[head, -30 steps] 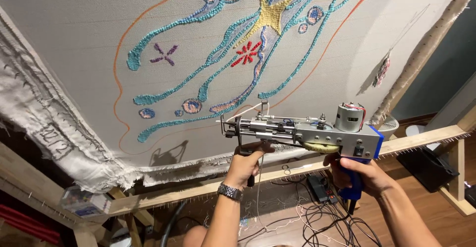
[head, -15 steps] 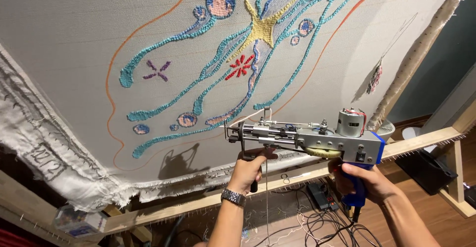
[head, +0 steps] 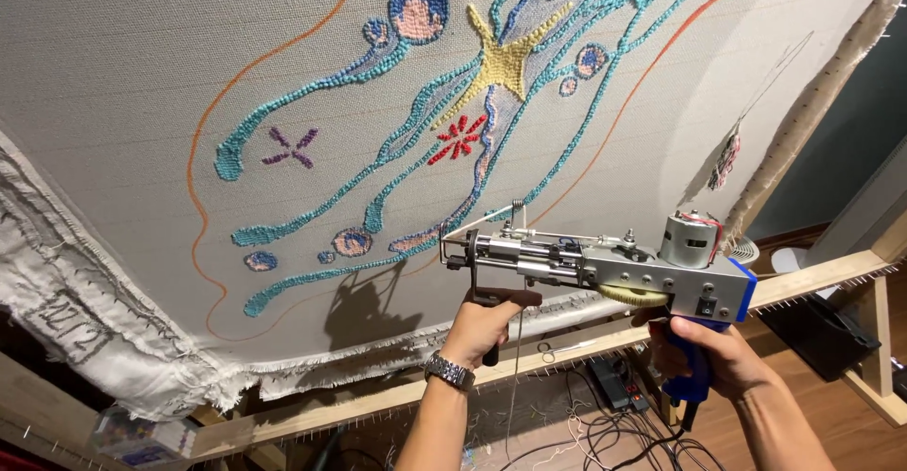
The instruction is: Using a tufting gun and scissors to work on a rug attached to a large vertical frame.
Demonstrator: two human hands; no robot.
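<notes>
Both hands hold the tufting gun (head: 605,268) up at the cloth (head: 142,74): the left hand (head: 482,325) fingers wrap tight round its front handle, the right hand (head: 713,362) squeezes the blue grip at four o'clock, so I think pressing its tip gently into the cloth needs care.

Wooden frame (head: 586,346) carries stretched grey tufting cloth (head: 132,74).

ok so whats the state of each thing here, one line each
tufting gun: held level in both hands, tip near the cloth
left hand: closed on the black front handle
right hand: closed on the blue rear grip
backing cloth: stretched on the frame, partly tufted
wooden frame: cloth edge frayed, draped over it
cables: tangled on the floor
</notes>
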